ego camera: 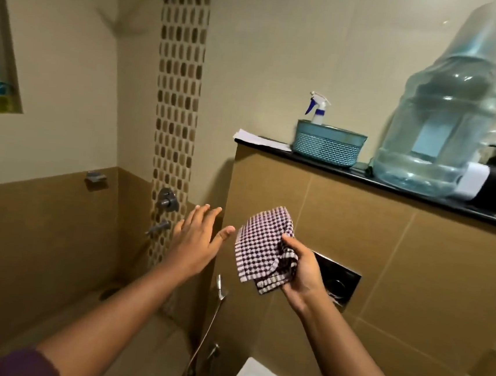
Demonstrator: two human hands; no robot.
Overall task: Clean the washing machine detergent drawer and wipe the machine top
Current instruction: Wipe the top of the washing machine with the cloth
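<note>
My right hand [299, 268] grips a purple and white checked cloth [262, 243], held up in the air in front of the brown tiled half wall [385, 261]. My left hand [196, 237] is raised just left of the cloth with straight, spread fingers, and it holds nothing. A small gap separates its thumb from the cloth's edge. No washing machine or detergent drawer is in view.
A black ledge [407, 188] tops the half wall and carries a teal basket [326, 147] with a spray bottle [318, 109], a paper, and a large clear water jug [447, 122]. A flush plate [338, 280], a hose sprayer [220, 288] and shower taps [166, 201] are on the walls.
</note>
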